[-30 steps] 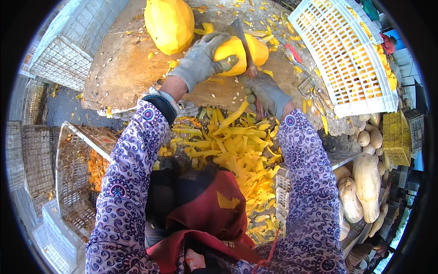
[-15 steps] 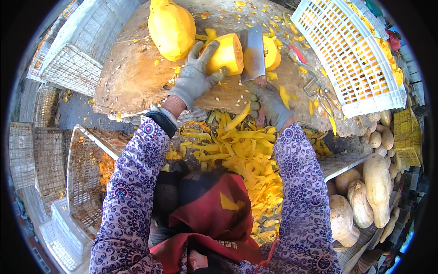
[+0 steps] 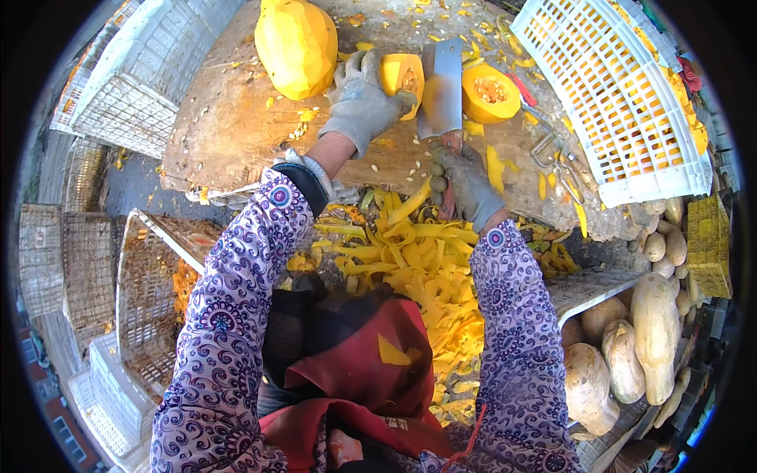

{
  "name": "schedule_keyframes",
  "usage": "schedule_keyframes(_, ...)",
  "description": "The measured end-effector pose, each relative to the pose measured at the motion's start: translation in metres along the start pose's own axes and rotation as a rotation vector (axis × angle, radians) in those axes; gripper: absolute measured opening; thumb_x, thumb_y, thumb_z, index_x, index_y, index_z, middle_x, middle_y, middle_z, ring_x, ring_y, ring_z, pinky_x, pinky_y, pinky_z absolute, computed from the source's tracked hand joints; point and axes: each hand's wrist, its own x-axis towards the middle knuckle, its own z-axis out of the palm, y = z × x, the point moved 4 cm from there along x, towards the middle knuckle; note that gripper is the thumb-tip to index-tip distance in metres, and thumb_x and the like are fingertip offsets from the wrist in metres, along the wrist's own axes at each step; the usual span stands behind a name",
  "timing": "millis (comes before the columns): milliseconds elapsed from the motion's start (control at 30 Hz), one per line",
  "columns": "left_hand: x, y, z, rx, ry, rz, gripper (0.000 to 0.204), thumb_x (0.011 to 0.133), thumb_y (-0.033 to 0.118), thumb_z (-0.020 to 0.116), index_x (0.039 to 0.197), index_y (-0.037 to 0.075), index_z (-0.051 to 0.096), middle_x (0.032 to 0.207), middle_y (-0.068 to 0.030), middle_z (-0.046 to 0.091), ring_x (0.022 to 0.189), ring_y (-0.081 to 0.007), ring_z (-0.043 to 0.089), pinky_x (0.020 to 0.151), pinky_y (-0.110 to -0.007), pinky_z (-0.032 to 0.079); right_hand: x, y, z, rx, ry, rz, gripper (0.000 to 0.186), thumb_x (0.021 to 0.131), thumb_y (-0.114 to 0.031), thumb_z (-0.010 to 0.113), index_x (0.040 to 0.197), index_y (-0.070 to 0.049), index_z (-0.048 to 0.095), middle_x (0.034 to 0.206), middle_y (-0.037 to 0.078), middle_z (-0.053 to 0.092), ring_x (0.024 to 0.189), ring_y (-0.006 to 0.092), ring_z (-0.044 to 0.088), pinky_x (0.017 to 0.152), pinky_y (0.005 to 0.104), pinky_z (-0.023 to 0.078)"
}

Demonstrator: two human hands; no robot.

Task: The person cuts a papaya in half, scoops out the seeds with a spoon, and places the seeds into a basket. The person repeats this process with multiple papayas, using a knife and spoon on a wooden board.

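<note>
My right hand (image 3: 467, 177), in a grey glove, is closed round the handle of a cleaver (image 3: 441, 87), whose wide blade points away from me over the wooden board (image 3: 221, 150). Left of the blade, my gloved left hand (image 3: 367, 98) lies over a peeled pumpkin piece (image 3: 404, 79), fingers across its top and thumb near the cut face. On the blade's right side rests a cut pumpkin piece (image 3: 490, 94), its seedy hollow facing up toward me. A whole peeled pumpkin (image 3: 296, 47) sits at the far left of the board.
Yellow peelings (image 3: 426, 260) heap below the board's near edge. A white crate (image 3: 615, 102) with pumpkin pieces leans at the right, near a red-handled peeler (image 3: 522, 91). Unpeeled pumpkins (image 3: 654, 331) lie lower right. Crates (image 3: 150, 79) stand at the left.
The right-hand piece has come away from the cleaver and tipped, showing its seeds. My left hand has shifted further over its piece, which has turned slightly; the blade has moved little.
</note>
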Motion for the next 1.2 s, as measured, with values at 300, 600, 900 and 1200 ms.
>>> schedule_keyframes(300,-0.029,-0.048,-0.006,-0.396,0.037,0.351,0.072,0.073,0.013,0.068,0.136,0.009,0.033,0.136,-0.0213,0.037,0.125,-0.0378,0.037,0.104,-0.039,0.033,0.002,0.007,0.000,-0.055,0.017,-0.090,0.020,0.091,-0.016,0.054,0.109,-0.009,0.052,0.068,0.001,0.050,0.047,0.0107,0.048,0.039,0.0272,0.042)
schedule_keyframes(600,-0.043,-0.042,-0.002,-0.325,-0.049,0.197,0.064,0.081,0.023,0.062,0.136,0.011,0.033,0.121,-0.0206,0.051,0.107,-0.0380,0.053,0.090,-0.040,0.045,-0.002,0.004,0.003,-0.067,0.061,-0.079,0.018,0.087,-0.011,0.054,0.104,-0.007,0.049,0.068,0.003,0.049,0.046,0.0115,0.047,0.035,0.0276,0.041)
schedule_keyframes(900,-0.038,-0.039,-0.008,-0.197,0.018,0.119,0.067,0.078,0.027,0.065,0.137,0.015,0.035,0.091,-0.0183,0.062,0.086,-0.0367,0.060,0.080,-0.044,0.047,-0.003,0.004,0.003,-0.061,0.028,-0.152,0.018,0.087,-0.012,0.054,0.104,-0.005,0.050,0.066,0.003,0.048,0.046,0.0117,0.048,0.035,0.0272,0.042)
schedule_keyframes(1200,-0.031,-0.035,0.000,-0.096,-0.131,-0.027,0.059,0.080,0.043,0.059,0.120,0.000,0.046,0.086,-0.0212,0.065,0.084,-0.0360,0.063,0.077,-0.044,0.048,-0.004,0.006,0.004,-0.071,0.115,-0.226,0.018,0.088,-0.010,0.053,0.104,-0.003,0.051,0.066,0.004,0.050,0.047,0.0121,0.048,0.036,0.0279,0.041)
